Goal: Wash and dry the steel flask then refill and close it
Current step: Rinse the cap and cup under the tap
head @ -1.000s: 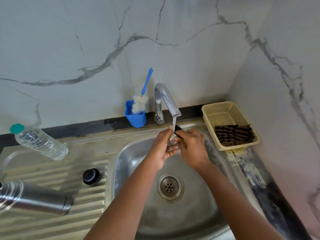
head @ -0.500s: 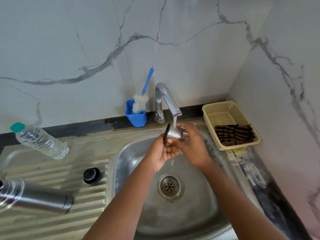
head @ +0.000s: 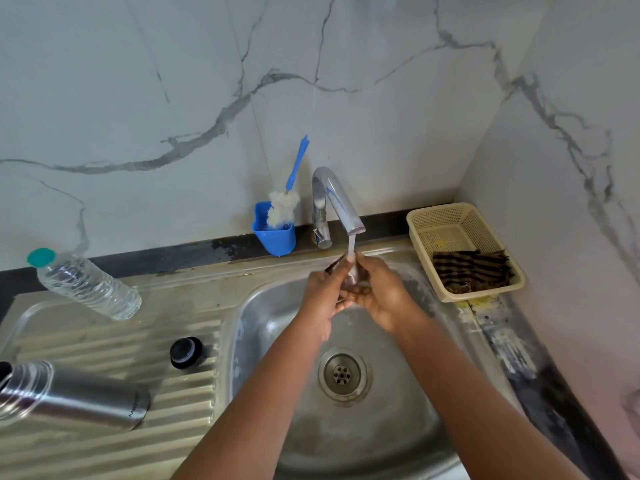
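At the far left edge of the steel tabletop, I see a plastic water bottle with a teal cap lying on its side near the back corner. In front of it, the steel flask lies on its side on the ribbed drainer, open mouth toward the left edge, untouched. Just to its right stands a small black stopper, near the sink's rim.

Behind the basin, a blue cup holds a bottle brush. Next comes the tap, running into the sink.

Under the stream, my left hand and right hand meet. The fingers of both curl round a small steel cup-shaped lid with a dark edge; it is mostly hidden.

To rinse this well, I judge I should turn the lid so water reaches its inside and rim, keeping a firm hold since wet steel slips.

At the back right corner sits a cream basket with a striped cloth, likely for drying.
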